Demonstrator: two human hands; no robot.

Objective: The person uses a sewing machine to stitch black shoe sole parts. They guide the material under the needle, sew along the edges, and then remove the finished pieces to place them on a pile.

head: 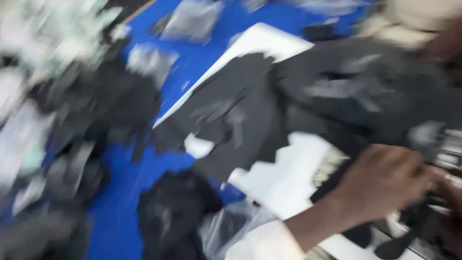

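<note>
- A garment or textile workroom, seen blurred from above: a blue work table (120, 212) fills the lower left and upper middle of the frame.
- Cut pieces of dark grey fabric (250, 110) lie spread across the centre and right, overlapping white sheets (269, 45) that look like paper or card.
- Heaps of black cloth (91, 101) pile up along the left side, some in clear plastic bags (190, 19), at the top and at lower centre.
- At the right edge, pale metal parts (442, 144) suggest a machine, too blurred to identify.
</note>
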